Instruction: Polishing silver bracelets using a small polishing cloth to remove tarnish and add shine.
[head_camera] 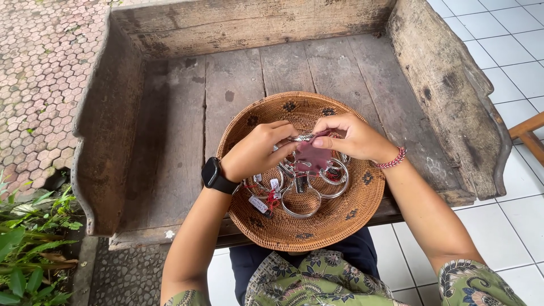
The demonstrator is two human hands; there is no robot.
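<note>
We hold a silver bangle [302,137] between both hands above a round woven basket [351,212] that rests on a weathered wooden bench [238,79]. Our left hand [258,150], a black watch [214,175] at its wrist, pinches the bangle's left end with closed fingers; our right hand [354,137], wearing a red braided bracelet [392,159], grips the right end together with a small pink cloth [313,157]. More silver bangles [303,195] with tags lie in the basket just below, near us. Green plants [25,249] stand at far left.
</note>
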